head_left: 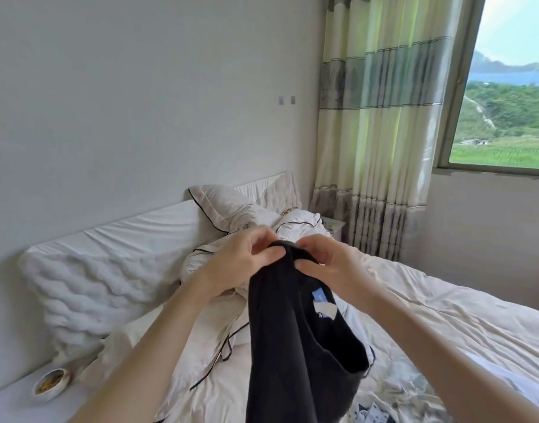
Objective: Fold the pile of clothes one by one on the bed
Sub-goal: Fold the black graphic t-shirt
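Left hand (pixel 243 260) and right hand (pixel 329 264) raised close together over the bed (pixel 430 315), both pinching the top edge of a black garment (pixel 292 331). It hangs down between the forearms, labels showing inside. Far left: small bowl (pixel 50 384) on a white ledge. Centre: pillows (pixel 88 288), rumpled duvet. Right: striped curtain (pixel 381 117), window (pixel 506 102).
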